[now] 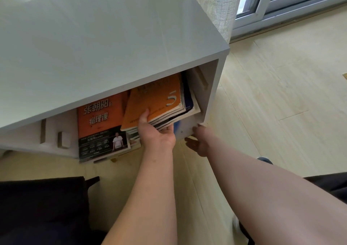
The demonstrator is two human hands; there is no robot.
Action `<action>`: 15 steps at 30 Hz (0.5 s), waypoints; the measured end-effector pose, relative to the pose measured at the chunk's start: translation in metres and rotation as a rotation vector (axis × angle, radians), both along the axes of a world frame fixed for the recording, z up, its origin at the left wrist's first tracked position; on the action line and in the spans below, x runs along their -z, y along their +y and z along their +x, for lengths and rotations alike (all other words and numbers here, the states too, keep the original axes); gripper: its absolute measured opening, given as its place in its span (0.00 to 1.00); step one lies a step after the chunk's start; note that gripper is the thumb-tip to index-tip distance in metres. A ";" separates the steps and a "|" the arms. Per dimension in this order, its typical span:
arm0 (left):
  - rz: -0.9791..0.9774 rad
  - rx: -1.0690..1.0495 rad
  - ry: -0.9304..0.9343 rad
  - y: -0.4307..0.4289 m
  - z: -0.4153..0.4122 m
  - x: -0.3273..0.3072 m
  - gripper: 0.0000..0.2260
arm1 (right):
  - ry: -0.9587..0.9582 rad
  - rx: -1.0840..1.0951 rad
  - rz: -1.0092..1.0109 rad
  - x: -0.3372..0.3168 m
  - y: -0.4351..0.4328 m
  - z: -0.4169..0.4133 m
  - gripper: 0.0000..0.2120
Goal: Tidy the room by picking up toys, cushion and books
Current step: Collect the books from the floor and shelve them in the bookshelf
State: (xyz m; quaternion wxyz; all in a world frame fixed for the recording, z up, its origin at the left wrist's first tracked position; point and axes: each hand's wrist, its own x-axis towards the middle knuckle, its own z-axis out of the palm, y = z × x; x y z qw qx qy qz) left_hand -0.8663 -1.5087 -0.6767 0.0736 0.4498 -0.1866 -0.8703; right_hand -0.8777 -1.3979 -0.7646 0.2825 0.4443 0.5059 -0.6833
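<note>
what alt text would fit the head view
A person's left hand grips a tilted stack of books topped by an orange paperback inside a grey wooden cabinet. The open right hand is at its lower right corner; an orange-and-black book sits alongside.

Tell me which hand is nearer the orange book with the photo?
Left. The left hand grips the stack beside the photo book; the right hand sits farther right, by the cabinet corner.

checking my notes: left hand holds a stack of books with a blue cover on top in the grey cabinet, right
Not quite. The head view shows the top cover of the stack of books is orange, not blue. The left hand does hold it in the grey cabinet.
</note>
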 end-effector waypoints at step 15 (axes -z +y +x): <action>0.031 0.003 0.013 0.017 0.018 0.076 0.22 | 0.063 -0.020 -0.122 -0.001 0.023 0.001 0.19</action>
